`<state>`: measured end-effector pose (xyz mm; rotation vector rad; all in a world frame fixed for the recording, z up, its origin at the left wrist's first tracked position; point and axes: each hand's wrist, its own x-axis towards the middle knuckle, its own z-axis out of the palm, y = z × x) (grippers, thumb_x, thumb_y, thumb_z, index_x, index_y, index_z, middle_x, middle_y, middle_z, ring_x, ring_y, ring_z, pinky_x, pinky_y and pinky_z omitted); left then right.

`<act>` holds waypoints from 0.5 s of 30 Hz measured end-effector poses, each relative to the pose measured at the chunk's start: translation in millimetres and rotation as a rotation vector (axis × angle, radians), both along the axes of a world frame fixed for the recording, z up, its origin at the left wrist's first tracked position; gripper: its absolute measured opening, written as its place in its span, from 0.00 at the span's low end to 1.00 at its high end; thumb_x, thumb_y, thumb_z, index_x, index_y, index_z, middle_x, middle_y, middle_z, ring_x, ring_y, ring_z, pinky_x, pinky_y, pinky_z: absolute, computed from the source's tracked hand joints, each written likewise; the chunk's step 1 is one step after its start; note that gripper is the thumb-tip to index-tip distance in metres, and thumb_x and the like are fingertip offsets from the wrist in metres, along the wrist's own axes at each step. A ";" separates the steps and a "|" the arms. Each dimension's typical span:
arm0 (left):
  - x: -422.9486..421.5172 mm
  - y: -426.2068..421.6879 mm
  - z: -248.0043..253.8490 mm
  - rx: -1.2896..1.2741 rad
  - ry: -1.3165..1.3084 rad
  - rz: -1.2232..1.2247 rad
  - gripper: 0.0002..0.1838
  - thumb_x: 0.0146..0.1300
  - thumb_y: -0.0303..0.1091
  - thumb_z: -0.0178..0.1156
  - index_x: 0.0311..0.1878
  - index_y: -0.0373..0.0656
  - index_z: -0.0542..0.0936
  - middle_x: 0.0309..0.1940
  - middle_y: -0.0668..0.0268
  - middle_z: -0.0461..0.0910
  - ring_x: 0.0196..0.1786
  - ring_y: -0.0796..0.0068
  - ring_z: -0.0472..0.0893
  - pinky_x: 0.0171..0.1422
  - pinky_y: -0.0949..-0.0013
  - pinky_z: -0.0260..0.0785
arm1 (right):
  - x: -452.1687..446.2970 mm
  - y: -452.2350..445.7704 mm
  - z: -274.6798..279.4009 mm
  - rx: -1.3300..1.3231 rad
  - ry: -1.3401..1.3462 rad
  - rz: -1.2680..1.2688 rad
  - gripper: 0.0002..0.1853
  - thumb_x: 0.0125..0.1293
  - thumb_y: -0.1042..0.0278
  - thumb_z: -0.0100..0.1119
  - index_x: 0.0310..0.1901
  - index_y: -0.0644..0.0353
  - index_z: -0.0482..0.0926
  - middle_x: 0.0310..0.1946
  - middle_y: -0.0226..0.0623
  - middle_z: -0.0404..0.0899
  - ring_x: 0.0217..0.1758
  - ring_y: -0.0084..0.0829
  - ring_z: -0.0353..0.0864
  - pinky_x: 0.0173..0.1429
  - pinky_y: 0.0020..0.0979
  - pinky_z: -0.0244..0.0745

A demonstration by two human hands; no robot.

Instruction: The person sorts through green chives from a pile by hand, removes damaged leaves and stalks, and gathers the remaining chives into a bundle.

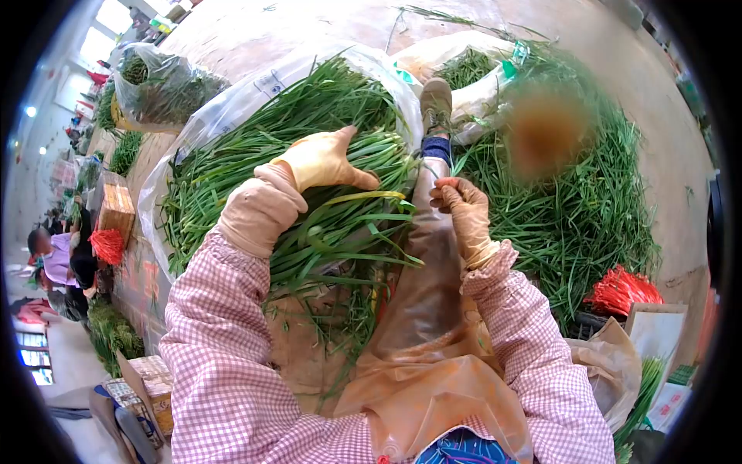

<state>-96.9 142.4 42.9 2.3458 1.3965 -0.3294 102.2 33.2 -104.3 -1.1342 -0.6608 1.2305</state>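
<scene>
My left hand, in a pale tan glove, lies over a heap of long, flat green leaves like garlic chives on a white plastic sheet. Its thumb and forefinger are spread apart. A few yellowed blades show just below the thumb. Beside the heap, above the brown apron, my right hand is closed in a pinch, also gloved. A thin green strand is near its fingertips, but what they hold is too small to make out.
Loose greens spread on the right, partly behind a blurred brown spot. Red ties lie at the right, with another red bundle by a box at left. A bag of greens stands farther back; another person is at left.
</scene>
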 end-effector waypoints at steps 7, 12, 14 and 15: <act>24.5 -14.2 1.8 0.084 0.114 -0.030 0.54 0.38 0.64 0.67 0.62 0.34 0.63 0.50 0.46 0.74 0.56 0.53 0.73 0.59 0.62 0.64 | -10.4 -15.2 -2.1 -0.059 0.121 0.072 0.07 0.66 0.72 0.51 0.42 0.65 0.76 0.31 0.31 0.78 0.31 0.19 0.75 0.38 0.20 0.71; 25.1 -17.2 -7.2 0.044 0.104 0.005 0.56 0.36 0.61 0.71 0.65 0.37 0.59 0.49 0.47 0.74 0.54 0.53 0.74 0.58 0.61 0.65 | -33.6 8.9 -10.1 -0.001 -0.162 0.143 0.20 0.64 0.57 0.55 0.47 0.67 0.73 0.36 0.37 0.78 0.41 0.27 0.75 0.47 0.27 0.70; 30.6 -16.7 -3.4 0.083 0.082 0.054 0.50 0.37 0.54 0.70 0.63 0.38 0.62 0.49 0.47 0.75 0.54 0.54 0.74 0.57 0.62 0.66 | -40.4 14.7 -6.7 0.021 -0.325 0.087 0.19 0.64 0.57 0.54 0.47 0.67 0.73 0.36 0.40 0.78 0.42 0.30 0.76 0.49 0.29 0.70; 35.5 -19.0 0.6 0.085 0.086 0.061 0.48 0.38 0.52 0.69 0.61 0.37 0.63 0.49 0.48 0.74 0.54 0.54 0.74 0.57 0.62 0.66 | -44.6 12.4 -8.3 0.057 -0.485 0.055 0.19 0.64 0.57 0.54 0.46 0.67 0.73 0.37 0.43 0.79 0.42 0.31 0.76 0.49 0.30 0.70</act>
